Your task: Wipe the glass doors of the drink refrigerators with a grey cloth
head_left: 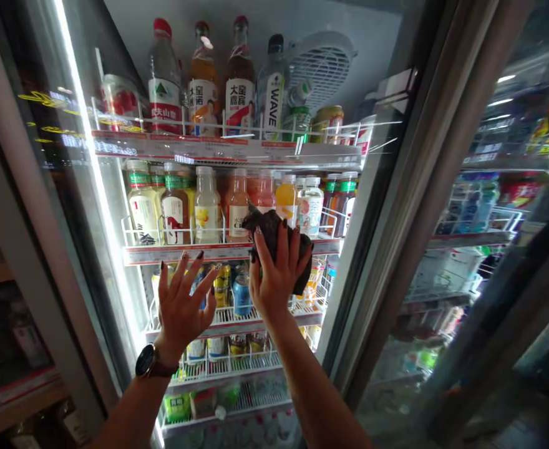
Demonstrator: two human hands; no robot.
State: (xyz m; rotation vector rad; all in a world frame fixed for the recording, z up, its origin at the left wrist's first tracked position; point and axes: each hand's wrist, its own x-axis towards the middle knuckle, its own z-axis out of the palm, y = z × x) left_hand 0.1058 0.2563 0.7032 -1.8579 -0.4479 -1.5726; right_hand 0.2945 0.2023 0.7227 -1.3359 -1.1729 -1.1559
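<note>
Observed: left hand (183, 305) released, palm forward, fingers spread, holding nothing. Right hand (277, 277) clenched on a crumpled dark cloth (274, 240), which shows at the hand's 12 o'clock and hangs past its 3 o'clock side. Both hands are raised before the glass door (87, 156) of a lit drinks cooler; contact with the glass cannot be told. Left hand lies at the right hand's 9 o'clock. A wristwatch (150, 360) sits on the left wrist. Behind the glass, a blue can (242, 296) stands at the cloth's 7 o'clock on a wire shelf (237, 321); plastic juice bottles (206, 206) line the shelf above. A white fan (321, 68) sits at the hands' 1 o'clock.
</note>
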